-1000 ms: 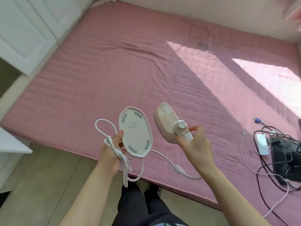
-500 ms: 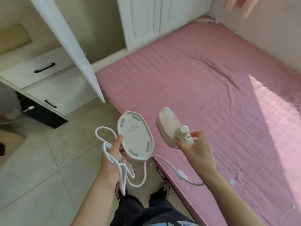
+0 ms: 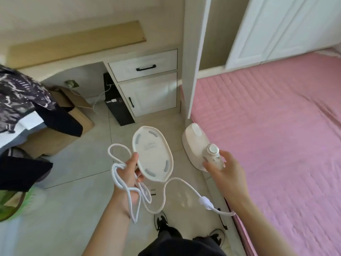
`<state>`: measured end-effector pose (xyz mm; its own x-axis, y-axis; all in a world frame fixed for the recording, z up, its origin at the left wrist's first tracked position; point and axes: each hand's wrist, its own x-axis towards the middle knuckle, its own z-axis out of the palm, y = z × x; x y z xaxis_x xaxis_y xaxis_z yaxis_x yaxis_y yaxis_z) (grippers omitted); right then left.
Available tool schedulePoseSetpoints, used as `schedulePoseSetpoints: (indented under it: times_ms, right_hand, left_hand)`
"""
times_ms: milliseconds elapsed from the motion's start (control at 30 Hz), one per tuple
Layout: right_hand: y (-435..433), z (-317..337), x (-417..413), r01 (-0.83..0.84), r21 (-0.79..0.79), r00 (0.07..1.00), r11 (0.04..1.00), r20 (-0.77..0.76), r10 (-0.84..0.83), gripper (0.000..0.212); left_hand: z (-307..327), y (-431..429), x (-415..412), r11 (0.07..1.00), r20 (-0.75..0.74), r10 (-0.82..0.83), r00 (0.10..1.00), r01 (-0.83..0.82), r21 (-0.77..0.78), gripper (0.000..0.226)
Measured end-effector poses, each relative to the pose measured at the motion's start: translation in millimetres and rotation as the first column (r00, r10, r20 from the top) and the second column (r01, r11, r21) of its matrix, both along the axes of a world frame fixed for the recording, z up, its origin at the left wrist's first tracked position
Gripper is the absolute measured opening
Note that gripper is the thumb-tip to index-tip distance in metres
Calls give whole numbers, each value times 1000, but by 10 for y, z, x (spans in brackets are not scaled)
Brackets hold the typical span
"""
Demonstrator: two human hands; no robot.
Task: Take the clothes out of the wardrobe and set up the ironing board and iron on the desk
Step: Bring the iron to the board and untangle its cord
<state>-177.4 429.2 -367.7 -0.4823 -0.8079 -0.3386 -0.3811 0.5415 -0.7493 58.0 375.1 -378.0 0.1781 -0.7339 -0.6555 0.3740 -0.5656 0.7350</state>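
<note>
1. Head view, right hand (image 3: pixel 227 174): it is closed around the handle of one small cream iron (image 3: pixel 198 147), nose pointing up and away. Held by the handle, the soleplate stays clear of the body; that seems the reason for the grip.

2. Head view, left hand (image 3: pixel 129 174): it pinches the edge of one oval white base plate (image 3: pixel 152 154), underside toward the camera, and also clutches the bundled loops of one white cord (image 3: pixel 127 183). Gathering the slack in that fist likely keeps it off the floor and away from the feet.

3. The cord runs from the bundle in a hanging arc past an inline lump to the iron's handle, so the two hands are tethered and must travel together.

4. Where things stand: iron and base are both in the air, over the tiled floor, between the pink bed (image 3: pixel 276 135) and the desk (image 3: pixel 73 52). Neither rests on the desk yet.

5. Counts: one iron, one base, one cord, two hands, two drawer-unit fronts (image 3: pixel 144 68) under the desk, one heap of clothes (image 3: pixel 20 97) at the left edge. I see no ironing board.
</note>
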Motion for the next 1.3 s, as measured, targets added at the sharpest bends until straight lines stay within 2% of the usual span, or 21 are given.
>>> schedulePoseSetpoints:
  times_ms: [233, 467, 700, 967, 1133, 1300]
  right_hand:
    - [-607, -10, 886, -101, -9, 995, 995, -29, 100, 34]
    - [-1100, -17, 1342, -172, 31, 985, 985, -24, 173, 40]
    - [-1842, -41, 1513, -215, 21, 976, 976, -32, 216, 45]
    - [-3127, 58, 1455, -290, 24, 956, 957, -50, 290, 36]
    - [-3906, 150, 1426, -335, 20, 940, 942, -55, 335, 41]
    - [-4499, 195, 1450, -333, 1, 942, 943, -43, 333, 37]
  left_hand:
    - [37, -342, 916, 994, -3, 112, 994, -112, -15, 18]
    - [-51, -639, 1376, 979, -33, 206, 978, -205, 5, 20]
    - [-101, -1258, 1543, 961, -21, 276, 961, -276, 12, 25]
    - [-109, -2428, 1470, 955, 48, 297, 954, -295, -42, 23]
    - [-63, -3164, 1418, 943, 77, 331, 940, -328, -51, 24]
    - [-76, -3733, 1462, 938, 90, 346, 934, -341, -69, 21]
